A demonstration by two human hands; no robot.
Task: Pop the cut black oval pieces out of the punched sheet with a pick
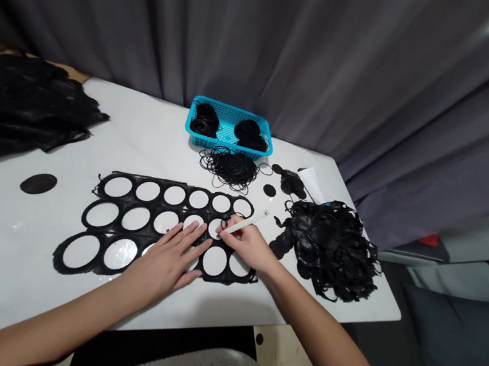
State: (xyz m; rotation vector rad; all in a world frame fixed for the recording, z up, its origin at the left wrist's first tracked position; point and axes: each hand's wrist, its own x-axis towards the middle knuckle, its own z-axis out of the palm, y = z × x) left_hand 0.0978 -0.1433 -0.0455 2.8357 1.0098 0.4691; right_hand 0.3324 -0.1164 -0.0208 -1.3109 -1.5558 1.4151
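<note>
A black rubber-like sheet (150, 228) with rows of large round holes lies flat in front of me, and the white table shows through the holes. My left hand (170, 258) rests on it, fingers stretched out and slightly spread, covering some of the lower holes. Just to its right, my right hand (249, 245) is closed on a white pen-like tool (247, 221), whose lower end points at a hole in the middle row. Some thin black material shows by the right fingertips; I cannot tell whether it is loose. The tool's tip is too small to make out.
Behind the sheet lie a heap of thin black rings (232, 168) and a blue basket (228, 146) holding more. A pile of black scraps (332, 247) sits right, with black discs (270, 190) nearby. Black sheets (18, 101) are heaped far left. A grey curtain (260, 35) hangs behind.
</note>
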